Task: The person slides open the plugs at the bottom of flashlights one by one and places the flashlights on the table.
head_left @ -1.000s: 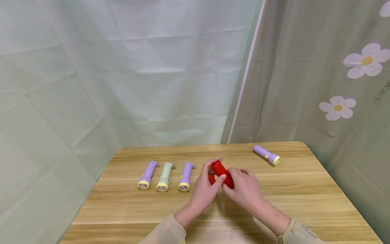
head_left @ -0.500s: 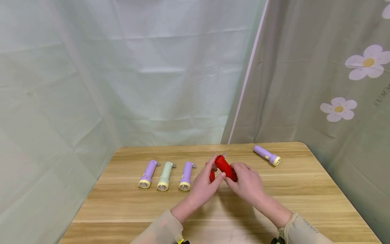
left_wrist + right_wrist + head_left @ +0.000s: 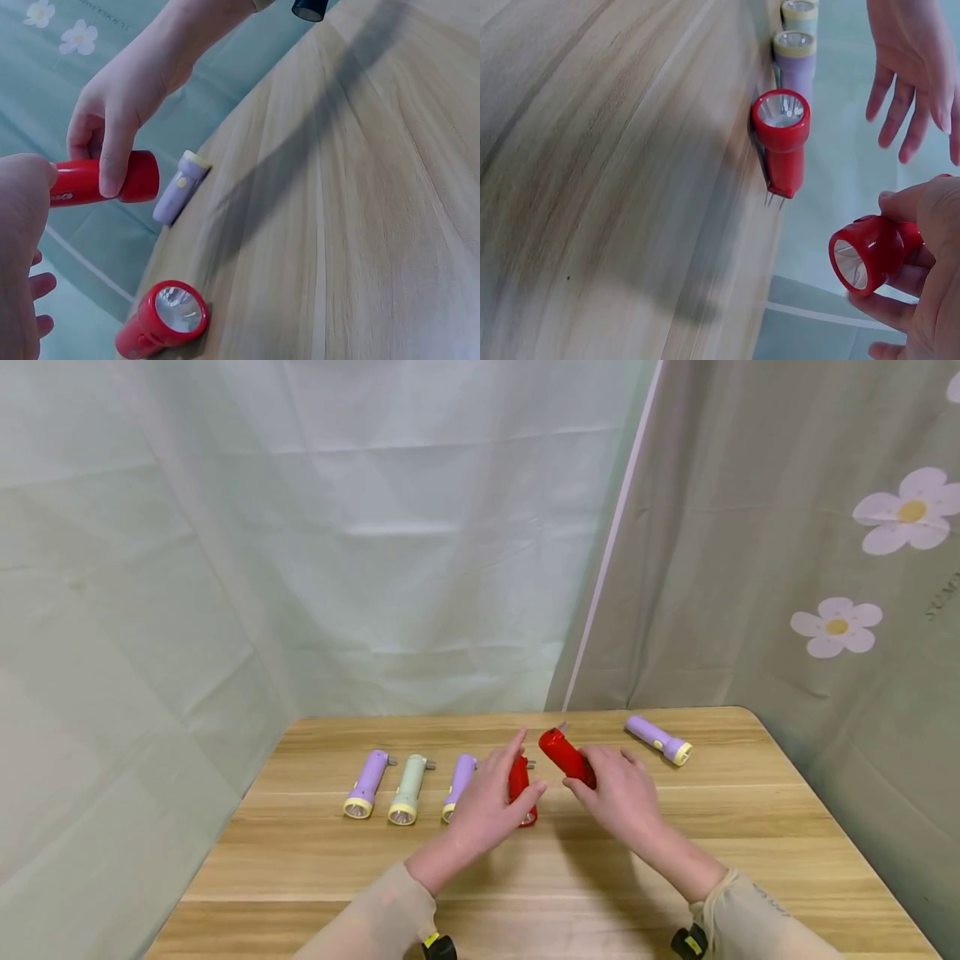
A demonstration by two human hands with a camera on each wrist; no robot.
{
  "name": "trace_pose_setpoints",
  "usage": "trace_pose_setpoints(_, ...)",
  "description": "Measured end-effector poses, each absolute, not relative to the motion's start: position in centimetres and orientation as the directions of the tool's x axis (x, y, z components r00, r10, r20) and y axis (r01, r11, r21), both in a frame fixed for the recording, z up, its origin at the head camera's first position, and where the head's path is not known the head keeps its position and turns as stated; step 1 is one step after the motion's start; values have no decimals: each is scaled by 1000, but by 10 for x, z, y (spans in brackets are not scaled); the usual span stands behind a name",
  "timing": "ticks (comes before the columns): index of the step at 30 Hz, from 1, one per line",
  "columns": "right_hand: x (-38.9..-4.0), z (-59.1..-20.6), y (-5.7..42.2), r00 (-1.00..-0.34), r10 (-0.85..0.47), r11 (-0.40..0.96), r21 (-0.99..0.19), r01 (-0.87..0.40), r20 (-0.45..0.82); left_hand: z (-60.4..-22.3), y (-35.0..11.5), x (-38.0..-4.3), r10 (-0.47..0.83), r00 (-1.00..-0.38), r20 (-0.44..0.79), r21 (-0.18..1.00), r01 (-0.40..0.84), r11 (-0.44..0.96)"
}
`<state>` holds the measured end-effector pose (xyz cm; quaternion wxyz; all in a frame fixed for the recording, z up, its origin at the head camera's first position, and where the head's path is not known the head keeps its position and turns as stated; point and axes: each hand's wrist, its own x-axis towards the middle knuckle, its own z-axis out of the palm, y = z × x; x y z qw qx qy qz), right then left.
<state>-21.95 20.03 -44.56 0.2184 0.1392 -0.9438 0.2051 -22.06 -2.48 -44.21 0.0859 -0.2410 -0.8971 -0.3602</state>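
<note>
My right hand (image 3: 618, 785) grips a red flashlight (image 3: 566, 756) around its head end, raised above the table and tilted. Thin plug prongs stick out from the flashlight's far end. My left hand (image 3: 483, 802) is apart from it, fingers extended and holding nothing. Behind that hand a second red flashlight (image 3: 784, 169) lies on the table, its lens end toward me and its prongs folded out. To its left lie a purple flashlight (image 3: 462, 770), partly covered by the left hand, a pale green flashlight (image 3: 407, 787) and another purple flashlight (image 3: 367, 783), all with yellow rims.
Another purple flashlight (image 3: 657, 740) lies at the back right of the wooden table (image 3: 750, 843), its yellow head toward the right. Curtains (image 3: 420, 543) hang behind the table. A black wrist device (image 3: 688, 942) shows at the right cuff.
My left hand has let go of the raised red flashlight and drawn left, fingers spreading. The right hand has carried that flashlight slightly up and right, uncovering more of the red one on the table.
</note>
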Motion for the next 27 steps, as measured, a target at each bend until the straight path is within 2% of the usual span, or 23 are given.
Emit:
trace_pose_setpoints(6, -224, -446, 205, -846, -178, 881, -301, -365, 503, -446, -30, -221, 388, -867, 313, 585, 497, 641)
trace_pose_setpoints(12, -226, -447, 207, -858, -185, 887, -295, -356, 478, -452, -37, -219, 451, -821, 349, 462, 570, 680)
trace_pose_setpoints(23, -236, -452, 212, -952, -120, 901, -372, -223, 281, -468, -52, -209, 578, -747, 328, 141, 643, 752)
trace_pose_setpoints(27, -240, -456, 215, -973, -97, 901, -397, -175, 209, -474, -56, -205, 607, -729, 317, 81, 659, 748)
